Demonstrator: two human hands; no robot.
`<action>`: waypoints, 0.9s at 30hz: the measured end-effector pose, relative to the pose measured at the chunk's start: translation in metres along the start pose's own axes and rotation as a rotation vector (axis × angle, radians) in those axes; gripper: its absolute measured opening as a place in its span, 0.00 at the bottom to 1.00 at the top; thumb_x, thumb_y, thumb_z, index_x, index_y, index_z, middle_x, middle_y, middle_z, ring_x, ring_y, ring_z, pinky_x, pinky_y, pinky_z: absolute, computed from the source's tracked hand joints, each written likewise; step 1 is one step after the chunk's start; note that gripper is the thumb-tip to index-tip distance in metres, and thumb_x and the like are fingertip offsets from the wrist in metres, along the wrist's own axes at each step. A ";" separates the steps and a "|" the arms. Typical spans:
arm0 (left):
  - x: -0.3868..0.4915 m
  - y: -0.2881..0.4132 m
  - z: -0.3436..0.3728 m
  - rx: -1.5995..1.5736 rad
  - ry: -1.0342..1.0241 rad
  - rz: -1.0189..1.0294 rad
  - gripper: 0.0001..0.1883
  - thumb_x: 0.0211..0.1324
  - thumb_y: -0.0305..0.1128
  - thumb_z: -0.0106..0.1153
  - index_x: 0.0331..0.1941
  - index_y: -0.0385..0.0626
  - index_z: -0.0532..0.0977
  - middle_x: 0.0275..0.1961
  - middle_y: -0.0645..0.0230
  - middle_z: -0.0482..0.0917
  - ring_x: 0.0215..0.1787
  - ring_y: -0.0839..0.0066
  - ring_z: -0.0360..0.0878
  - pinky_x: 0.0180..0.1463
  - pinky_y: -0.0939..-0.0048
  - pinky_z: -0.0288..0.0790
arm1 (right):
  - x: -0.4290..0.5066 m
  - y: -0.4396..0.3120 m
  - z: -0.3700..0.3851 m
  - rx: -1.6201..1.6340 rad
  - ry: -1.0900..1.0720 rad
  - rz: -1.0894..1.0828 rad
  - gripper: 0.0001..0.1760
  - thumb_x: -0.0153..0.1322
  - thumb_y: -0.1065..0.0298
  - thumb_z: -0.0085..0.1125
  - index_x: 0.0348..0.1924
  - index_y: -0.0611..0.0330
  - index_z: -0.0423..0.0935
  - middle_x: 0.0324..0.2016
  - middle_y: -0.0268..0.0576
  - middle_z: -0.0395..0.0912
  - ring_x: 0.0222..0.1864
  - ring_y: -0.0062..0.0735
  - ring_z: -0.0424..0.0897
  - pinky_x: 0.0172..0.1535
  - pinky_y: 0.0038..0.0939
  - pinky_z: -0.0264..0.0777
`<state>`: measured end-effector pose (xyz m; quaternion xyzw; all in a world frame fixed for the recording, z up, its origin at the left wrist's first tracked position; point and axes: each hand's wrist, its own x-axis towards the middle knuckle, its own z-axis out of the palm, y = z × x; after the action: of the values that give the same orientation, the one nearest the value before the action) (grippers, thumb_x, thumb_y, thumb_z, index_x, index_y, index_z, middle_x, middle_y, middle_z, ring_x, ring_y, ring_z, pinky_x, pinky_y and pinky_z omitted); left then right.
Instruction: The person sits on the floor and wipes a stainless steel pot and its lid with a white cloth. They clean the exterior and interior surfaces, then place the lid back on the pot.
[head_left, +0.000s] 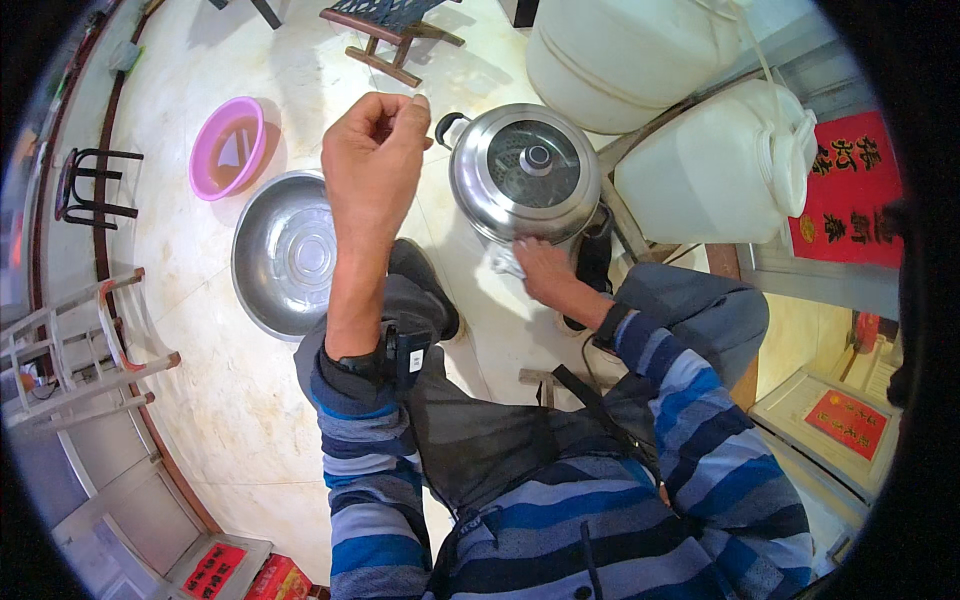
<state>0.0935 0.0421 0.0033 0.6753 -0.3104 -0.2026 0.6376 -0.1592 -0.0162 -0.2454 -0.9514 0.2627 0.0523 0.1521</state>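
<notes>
A stainless steel steamer pot (480, 206) with a glass-centred lid (536, 161) and black side handles stands on the floor in front of me. My right hand (547, 270) presses a pale crumpled cloth (508, 261) against the near side of the pot. Raised left of the pot is my left hand (379, 146), its fingers curled in towards the thumb; nothing is seen in it, though the inside of the curl is partly hidden. Behind my left forearm a wide metal basin (281, 255) rests on the floor, partly covered by the arm.
A pink basin (259, 157) of brownish water lies at the far left. Large white plastic containers (697, 165) stand right of the pot, by a wooden frame (626, 214). A folding stool (382, 37) is beyond. A metal ladder (75, 352) is at the left; my knees flank the pot's near side.
</notes>
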 end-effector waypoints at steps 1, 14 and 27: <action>0.000 -0.001 0.001 0.012 -0.003 0.000 0.11 0.66 0.34 0.64 0.34 0.36 0.82 0.26 0.73 0.82 0.28 0.86 0.77 0.34 0.81 0.69 | -0.008 0.012 -0.003 0.010 0.038 -0.021 0.29 0.60 0.74 0.66 0.56 0.60 0.74 0.46 0.55 0.78 0.44 0.60 0.82 0.48 0.53 0.77; -0.035 -0.058 0.058 0.770 -0.326 0.289 0.20 0.55 0.33 0.67 0.51 0.41 0.79 0.45 0.48 0.80 0.43 0.48 0.84 0.47 0.51 0.77 | -0.010 0.112 -0.035 0.260 -0.130 0.544 0.21 0.65 0.54 0.66 0.45 0.60 0.82 0.38 0.57 0.86 0.43 0.59 0.85 0.48 0.51 0.78; -0.015 -0.126 0.167 0.979 -0.553 0.287 0.33 0.54 0.34 0.69 0.66 0.48 0.70 0.61 0.50 0.76 0.58 0.48 0.80 0.56 0.51 0.78 | 0.014 0.128 -0.040 0.635 0.176 0.655 0.27 0.64 0.56 0.62 0.50 0.67 0.76 0.49 0.66 0.81 0.52 0.69 0.80 0.59 0.55 0.73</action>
<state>-0.0088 -0.0708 -0.1401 0.7647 -0.6114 -0.1159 0.1674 -0.2119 -0.1401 -0.2436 -0.7254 0.5643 -0.0662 0.3885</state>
